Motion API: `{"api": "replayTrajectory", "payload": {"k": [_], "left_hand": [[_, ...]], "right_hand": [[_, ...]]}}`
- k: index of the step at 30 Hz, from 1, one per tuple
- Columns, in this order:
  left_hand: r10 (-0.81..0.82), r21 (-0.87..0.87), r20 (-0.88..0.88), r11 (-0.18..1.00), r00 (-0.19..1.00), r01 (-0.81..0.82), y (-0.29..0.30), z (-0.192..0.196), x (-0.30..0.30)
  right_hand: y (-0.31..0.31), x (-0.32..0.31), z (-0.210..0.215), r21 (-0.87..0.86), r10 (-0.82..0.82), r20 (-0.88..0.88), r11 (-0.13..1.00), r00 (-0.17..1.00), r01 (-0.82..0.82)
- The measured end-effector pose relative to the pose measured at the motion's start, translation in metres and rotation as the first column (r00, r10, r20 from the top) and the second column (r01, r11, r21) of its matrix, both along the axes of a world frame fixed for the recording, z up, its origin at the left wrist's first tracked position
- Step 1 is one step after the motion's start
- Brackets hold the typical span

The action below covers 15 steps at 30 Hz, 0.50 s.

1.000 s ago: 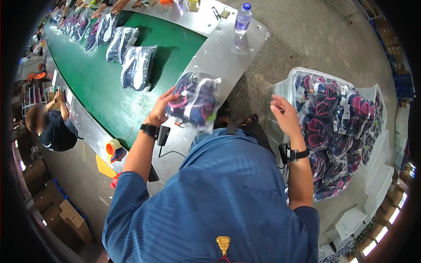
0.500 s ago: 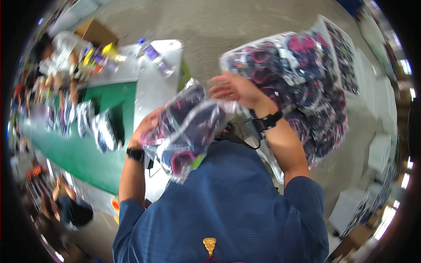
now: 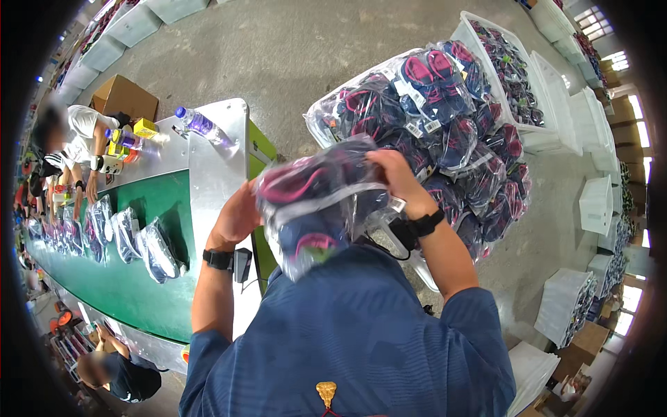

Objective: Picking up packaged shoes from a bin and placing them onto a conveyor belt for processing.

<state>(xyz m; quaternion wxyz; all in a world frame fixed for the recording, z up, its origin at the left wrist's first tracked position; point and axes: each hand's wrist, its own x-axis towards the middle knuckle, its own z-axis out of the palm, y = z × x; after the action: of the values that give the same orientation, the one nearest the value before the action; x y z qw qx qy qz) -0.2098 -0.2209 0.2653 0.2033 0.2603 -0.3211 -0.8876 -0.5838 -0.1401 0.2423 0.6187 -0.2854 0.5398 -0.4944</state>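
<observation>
A clear plastic bag with navy, pink-trimmed shoes (image 3: pixel 316 191) is held up in front of my chest, slightly blurred. My left hand (image 3: pixel 237 214) grips its left end, the fingers partly hidden behind the plastic. On the opposite end, my right hand (image 3: pixel 401 179) is closed over the bag's upper right corner. Just beyond my right hand, more bagged navy and pink shoes (image 3: pixel 434 87) are heaped high in a white bin (image 3: pixel 318 125).
To the left runs a green conveyor belt (image 3: pixel 163 208) with several bagged shoes (image 3: pixel 158 250). A bottle (image 3: pixel 201 126) lies on the metal table end (image 3: pixel 215 163). A co-worker (image 3: pixel 83 132) stands at the far left, another person (image 3: pixel 121 372) at lower left. A second shoe-filled bin (image 3: pixel 511 76) is behind the heap.
My right hand, open and off the bag before, has come down and closed on its right end. The bag has turned more level. The whole view has shifted.
</observation>
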Motion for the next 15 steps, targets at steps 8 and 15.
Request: {"api": "replayTrajectory", "payload": {"k": [8,15], "left_hand": [[0.286,0.0,0.519,0.942,0.805,-0.334,0.06,-0.075,0.119],[0.414,-0.163,0.739,0.875,0.532,-0.456,0.103,-0.128,0.236]], "right_hand": [[-0.008,-0.102,-0.049,-0.035,-0.639,0.317,0.731,0.701,0.682],[-0.039,-0.112,-0.118,0.317,-0.809,-0.076,0.534,0.582,0.784]]}}
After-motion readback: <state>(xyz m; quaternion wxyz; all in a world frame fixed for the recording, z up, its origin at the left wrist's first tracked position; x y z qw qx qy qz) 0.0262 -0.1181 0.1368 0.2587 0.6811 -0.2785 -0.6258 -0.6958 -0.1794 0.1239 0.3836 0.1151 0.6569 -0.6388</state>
